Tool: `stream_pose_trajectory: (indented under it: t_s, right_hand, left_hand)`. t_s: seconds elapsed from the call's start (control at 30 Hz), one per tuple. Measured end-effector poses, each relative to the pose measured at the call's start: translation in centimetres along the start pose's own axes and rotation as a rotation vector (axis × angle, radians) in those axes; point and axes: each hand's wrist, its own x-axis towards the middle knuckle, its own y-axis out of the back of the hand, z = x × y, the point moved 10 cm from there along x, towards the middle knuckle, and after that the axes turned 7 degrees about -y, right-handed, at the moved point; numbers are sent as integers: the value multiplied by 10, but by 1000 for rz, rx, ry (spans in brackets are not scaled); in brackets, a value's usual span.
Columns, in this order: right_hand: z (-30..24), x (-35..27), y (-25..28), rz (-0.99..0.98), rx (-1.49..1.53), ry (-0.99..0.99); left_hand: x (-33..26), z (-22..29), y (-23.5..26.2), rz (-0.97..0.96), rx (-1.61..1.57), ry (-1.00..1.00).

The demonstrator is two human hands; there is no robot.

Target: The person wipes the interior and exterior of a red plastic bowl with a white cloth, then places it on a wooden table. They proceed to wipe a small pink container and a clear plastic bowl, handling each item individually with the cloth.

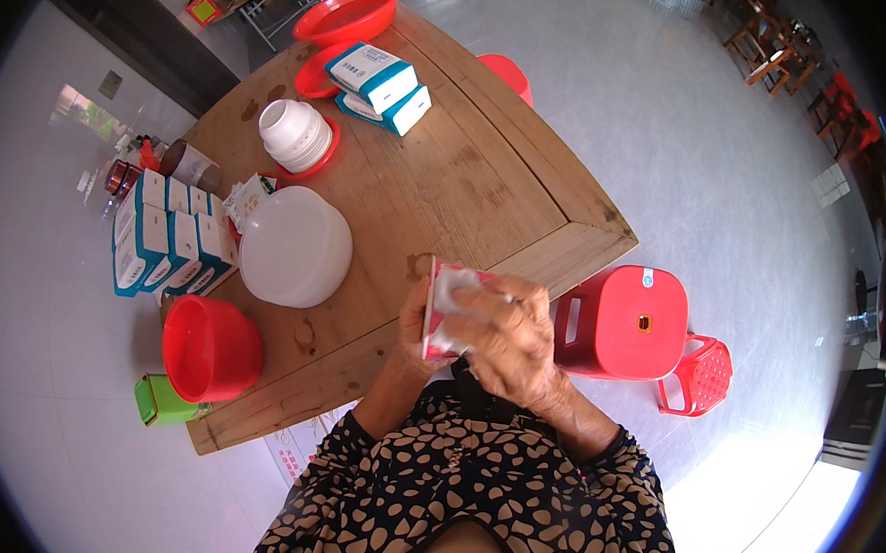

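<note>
Close in front of my body, above the table's near edge, I hold a small red and white box-like thing upright. My left hand grips it from the left side, fingers along its edge. My right hand is curled over its face, pressing a soft white wad against it; whether this is tissue or cloth I cannot tell. Motion smears the right fingers, and they hide much of the red and white thing.
The wooden table carries a white round tub, a red bucket, stacked white bowls, tissue packs at left, two more packs and a red basin farther off. Red stools stand at right.
</note>
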Motion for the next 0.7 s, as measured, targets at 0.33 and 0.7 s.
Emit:
stream_pose_trajectory:
  t_s: [0.33,0.7]
  right_hand:
    - [105,-27,32,370,498,-788]
    - [27,-2,-5,-17,-89,-231]
  left_hand:
    - [-4,50,-66,4,1112,-549]
    - [-16,43,-98,-112,1978,-936]
